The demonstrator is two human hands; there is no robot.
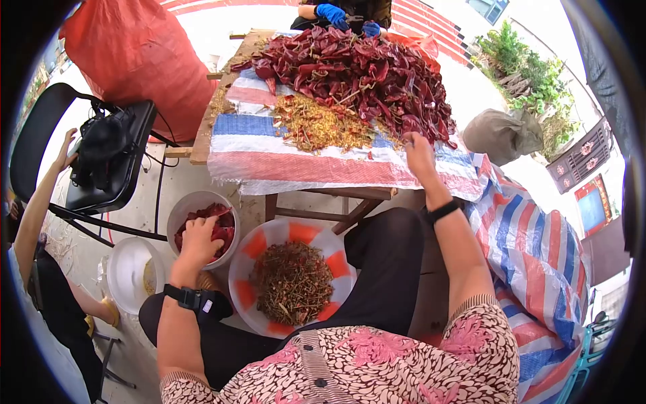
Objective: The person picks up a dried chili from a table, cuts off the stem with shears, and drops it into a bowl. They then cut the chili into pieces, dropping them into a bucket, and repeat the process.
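My left hand (200, 237) reaches into a white bucket (176, 210), its fingers spread over the dried red chilies (221, 232) inside. On the table, my right hand (420, 158) is at the near right edge of a large heap of dried red chilies (356, 74). Its thumb and fingers are drawn together at the chilies; what they pinch is too small to make out. Yellow chili seeds and bits (323, 124) are spread on the striped woven sheet (296, 168) in front of the heap. Between my legs sits an orange-and-white basin (242, 276) holding brownish stems (294, 283).
A person's blue-gloved hand (331, 15) holds a tool behind the heap. Another person's arm (40, 192) shows at left by a black chair (101, 195). A white tub (128, 269) stands below it. A red sack (141, 60) and striped sheeting (531, 269) flank the table.
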